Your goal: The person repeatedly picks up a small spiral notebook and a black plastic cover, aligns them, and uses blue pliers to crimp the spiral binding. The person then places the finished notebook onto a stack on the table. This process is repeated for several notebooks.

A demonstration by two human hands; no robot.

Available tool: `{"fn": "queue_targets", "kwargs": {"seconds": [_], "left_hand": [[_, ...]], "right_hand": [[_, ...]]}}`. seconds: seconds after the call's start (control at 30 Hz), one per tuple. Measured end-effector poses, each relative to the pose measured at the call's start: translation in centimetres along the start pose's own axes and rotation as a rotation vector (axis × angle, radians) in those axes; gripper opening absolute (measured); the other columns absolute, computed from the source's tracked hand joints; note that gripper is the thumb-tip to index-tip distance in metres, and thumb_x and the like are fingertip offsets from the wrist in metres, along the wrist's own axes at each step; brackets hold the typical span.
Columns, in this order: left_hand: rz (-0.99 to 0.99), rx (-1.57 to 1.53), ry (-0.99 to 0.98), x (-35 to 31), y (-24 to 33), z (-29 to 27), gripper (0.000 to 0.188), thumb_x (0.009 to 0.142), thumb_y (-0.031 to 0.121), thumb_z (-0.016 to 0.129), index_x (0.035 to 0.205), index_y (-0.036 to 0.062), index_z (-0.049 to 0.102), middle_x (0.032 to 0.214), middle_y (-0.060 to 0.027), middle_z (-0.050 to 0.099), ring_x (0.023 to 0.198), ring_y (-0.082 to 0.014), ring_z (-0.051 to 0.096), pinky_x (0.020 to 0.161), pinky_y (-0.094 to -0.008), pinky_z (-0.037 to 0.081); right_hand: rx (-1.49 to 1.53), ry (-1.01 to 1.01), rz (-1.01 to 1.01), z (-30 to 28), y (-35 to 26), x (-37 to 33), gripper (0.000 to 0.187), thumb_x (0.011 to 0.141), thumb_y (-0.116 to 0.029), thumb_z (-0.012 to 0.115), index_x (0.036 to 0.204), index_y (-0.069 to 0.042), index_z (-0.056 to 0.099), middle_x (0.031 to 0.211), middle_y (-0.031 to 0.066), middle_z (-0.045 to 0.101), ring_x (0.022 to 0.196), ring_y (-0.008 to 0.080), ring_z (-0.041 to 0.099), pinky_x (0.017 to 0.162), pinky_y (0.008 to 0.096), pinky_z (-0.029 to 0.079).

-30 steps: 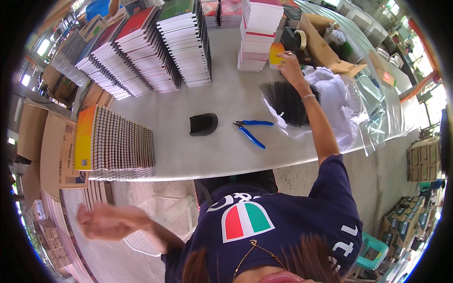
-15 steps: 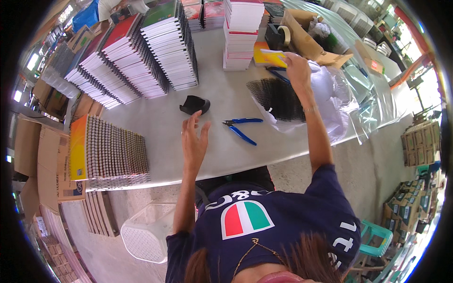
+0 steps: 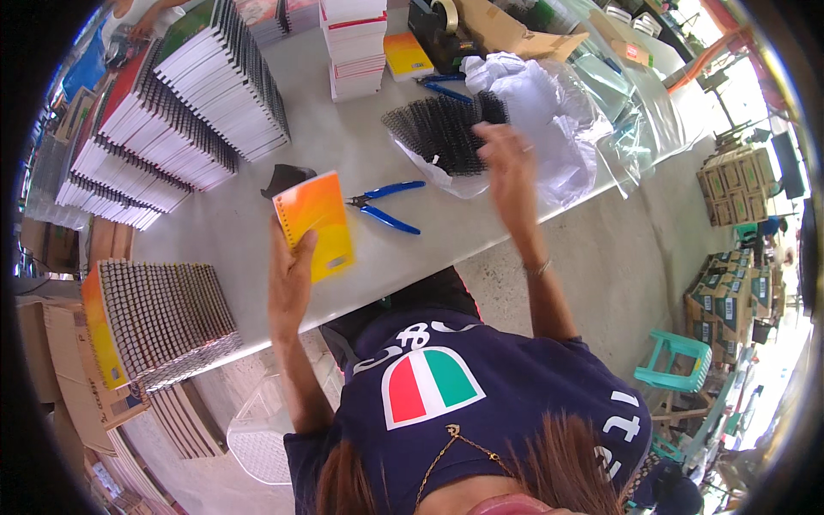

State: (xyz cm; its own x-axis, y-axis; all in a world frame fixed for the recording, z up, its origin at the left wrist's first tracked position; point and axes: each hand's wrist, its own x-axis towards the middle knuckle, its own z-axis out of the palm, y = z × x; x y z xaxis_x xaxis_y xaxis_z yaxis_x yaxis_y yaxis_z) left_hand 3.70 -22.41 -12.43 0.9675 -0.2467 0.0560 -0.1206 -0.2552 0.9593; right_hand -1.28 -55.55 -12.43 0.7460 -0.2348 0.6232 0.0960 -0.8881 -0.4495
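My left hand (image 3: 293, 279) holds a thin yellow-and-orange notebook (image 3: 316, 227), its thumb across the cover. Small punched holes line the notebook's left edge. Slightly blurred, my right hand (image 3: 512, 167) reaches over a pile of black binding coils (image 3: 442, 133), fingers stretched out at the pile's right side. The coils rest on white wrapping. Blue-handled cutters (image 3: 388, 209) lie spread on the table just right of the notebook. Behind the notebook sits a black curved holder (image 3: 286, 178), partly covered by it.
Tall stacks of spiral notebooks (image 3: 225, 81) stand at the far left, and a yellow-covered bound stack (image 3: 167, 313) at the near left. A white-paged stack (image 3: 354, 51), another yellow notebook (image 3: 408, 57), a second blue-handled tool (image 3: 445, 87) and a tape dispenser (image 3: 442, 34) are farther back.
The yellow notebook has gone from my right hand at the back of the table to my left hand. My right hand has come down to the coils. The whole view has shifted.
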Motion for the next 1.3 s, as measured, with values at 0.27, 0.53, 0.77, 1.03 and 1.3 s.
{"fn": "queue_targets", "kwargs": {"seconds": [0.27, 0.53, 0.77, 1.03, 1.3], "left_hand": [[0.127, 1.097, 0.011, -2.0, 2.8, -1.8, 0.017, 0.096, 0.006, 0.056, 0.111, 0.0127, 0.059, 0.111, -0.0096, 0.056, 0.117, -0.0269, 0.054, 0.108, -0.0601, 0.03], [0.185, 0.85, 0.22, -3.3, 0.3, -0.2, 0.031, 0.083, 0.036, 0.077, 0.1, 0.0144, 0.063, 0.111, -0.0065, 0.053, 0.119, -0.0313, 0.046, 0.106, -0.0631, 0.027], [0.21, 0.868, 0.358, -2.2, -1.9, 1.1, 0.046, 0.071, 0.05, 0.084, 0.092, 0.0144, 0.064, 0.108, -0.0057, 0.054, 0.113, -0.0306, 0.048, 0.104, -0.0658, 0.026], [0.268, 0.841, 0.355, -2.0, -1.8, 0.6, 0.041, 0.068, 0.041, 0.089, 0.088, 0.013, 0.066, 0.099, -0.0044, 0.059, 0.108, -0.0295, 0.05, 0.099, -0.051, 0.032], [0.319, 0.872, 0.408, -1.7, -2.4, 0.8, 0.043, 0.072, 0.05, 0.084, 0.086, 0.0147, 0.065, 0.094, -0.0024, 0.057, 0.105, -0.029, 0.054, 0.098, -0.0573, 0.031]], "right_hand": [[-0.557, -0.301, 0.676, 0.6, 14.1, -0.2, 0.036, 0.096, -0.045, 0.059, 0.113, -0.014, 0.067, 0.119, 0.0156, 0.064, 0.118, 0.0374, 0.056, 0.098, 0.0566, 0.038], [0.063, -0.024, 0.523, -1.5, 11.3, 2.7, 0.021, 0.101, -0.02, 0.058, 0.106, -0.001, 0.065, 0.092, 0.0131, 0.07, 0.087, 0.0214, 0.069, 0.084, 0.0384, 0.051], [0.214, 0.327, 0.393, -0.4, 9.9, 3.3, 0.014, 0.094, -0.007, 0.069, 0.105, 0.001, 0.069, 0.088, 0.0053, 0.07, 0.081, 0.0124, 0.066, 0.077, 0.0258, 0.053], [0.99, 0.44, 0.348, -3.0, 11.4, 3.1, 0.019, 0.091, 0.0, 0.071, 0.11, 0.001, 0.069, 0.102, 0.0076, 0.069, 0.092, 0.0151, 0.066, 0.088, 0.029, 0.056], [1.18, -0.095, 0.242, 0.8, -2.1, 3.2, 0.026, 0.101, -0.024, 0.062, 0.117, -0.004, 0.059, 0.095, 0.0042, 0.064, 0.09, 0.0163, 0.065, 0.098, 0.035, 0.049]]}}
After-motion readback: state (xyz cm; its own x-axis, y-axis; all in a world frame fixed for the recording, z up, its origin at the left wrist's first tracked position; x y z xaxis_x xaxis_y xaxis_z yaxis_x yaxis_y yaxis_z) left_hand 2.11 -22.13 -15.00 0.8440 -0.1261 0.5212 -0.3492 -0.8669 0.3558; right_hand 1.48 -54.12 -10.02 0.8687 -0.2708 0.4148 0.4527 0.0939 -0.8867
